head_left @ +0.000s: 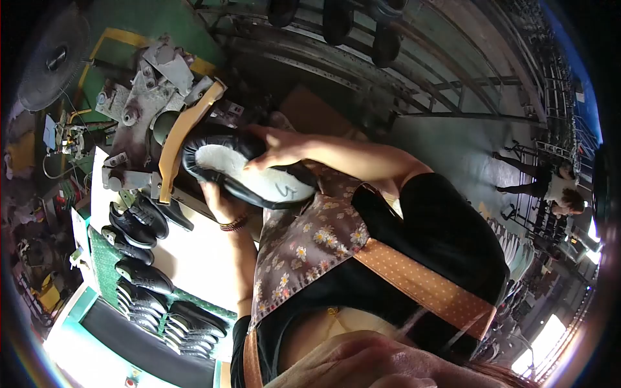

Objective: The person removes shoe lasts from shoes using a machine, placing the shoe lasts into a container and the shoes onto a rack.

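1. A round fan [54, 58] stands at far left, beyond a worn metal machine [132, 107].
2. Dark shoes [145, 277] line a green surface [103, 268], some stacked.
3. A curved tan bar [187, 136] borders the work.
4. The left hand [218, 199], bracelet at its wrist, grips the lower side of a black shoe [259, 183].
5. The shoe lies between both hands, just beside the bar, its pale, marked underside showing.
6. The right hand [277, 147] clasps its upper edge, fingers across the underside.
7. A person [556, 187] appears at far right.
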`<state>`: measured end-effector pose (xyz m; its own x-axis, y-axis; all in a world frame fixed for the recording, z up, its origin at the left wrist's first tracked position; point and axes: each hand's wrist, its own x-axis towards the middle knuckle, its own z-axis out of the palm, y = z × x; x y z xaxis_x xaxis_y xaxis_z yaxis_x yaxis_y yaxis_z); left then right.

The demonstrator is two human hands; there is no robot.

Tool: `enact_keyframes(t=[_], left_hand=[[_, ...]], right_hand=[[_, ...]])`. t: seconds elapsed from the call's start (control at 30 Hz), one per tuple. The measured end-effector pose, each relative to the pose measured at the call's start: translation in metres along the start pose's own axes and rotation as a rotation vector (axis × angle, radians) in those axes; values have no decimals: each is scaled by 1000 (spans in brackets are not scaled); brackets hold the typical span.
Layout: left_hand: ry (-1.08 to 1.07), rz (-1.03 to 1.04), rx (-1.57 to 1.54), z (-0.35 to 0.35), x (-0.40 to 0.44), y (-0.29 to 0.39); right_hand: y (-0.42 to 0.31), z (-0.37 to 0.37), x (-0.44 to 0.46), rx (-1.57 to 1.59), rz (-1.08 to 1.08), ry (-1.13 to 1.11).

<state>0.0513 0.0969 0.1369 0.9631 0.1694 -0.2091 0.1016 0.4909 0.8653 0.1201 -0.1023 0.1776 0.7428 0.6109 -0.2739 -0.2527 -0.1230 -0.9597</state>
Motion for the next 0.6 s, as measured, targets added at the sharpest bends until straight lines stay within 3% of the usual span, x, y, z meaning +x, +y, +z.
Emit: enact_keyframes(t=[0.03, 0.1, 0.17, 0.23, 0.3, 0.37, 0.4, 0.5, 0.57, 0.6], left_hand=[[-78, -239, -585, 24, -14, -3], [-77, -509, -587, 24, -22, -33], [-153, -839, -754, 25, -52, -55], [-319, -1059, -853, 18, -73, -83], [-369, -1103, -849, 22, -65, -77], [-659, -1055, -1136, 38, -62, -71], [-667, -1020, -1152, 39, -61, -66], [-535, -967, -1100, 35, -66, -61], [-424, -930, -1068, 35, -64, -61], [-375, -912, -1051, 37, -60, -60]], right_hand=[[-3, -12, -1, -85, -92, -18], [-14, -28, 1, -305, 8, -71], [4, -29, 5, -149, -75, -145], [-4, -29, 0, -183, -102, -161], [-22, -30, -13, -240, -126, -198], [-36, -38, -29, -234, -51, -301], [-36, -43, -37, -400, 22, -339], [-35, -41, -55, -503, 28, -393], [-21, -39, -58, -695, -367, -265], [-15, -38, -55, -870, -275, -288]])
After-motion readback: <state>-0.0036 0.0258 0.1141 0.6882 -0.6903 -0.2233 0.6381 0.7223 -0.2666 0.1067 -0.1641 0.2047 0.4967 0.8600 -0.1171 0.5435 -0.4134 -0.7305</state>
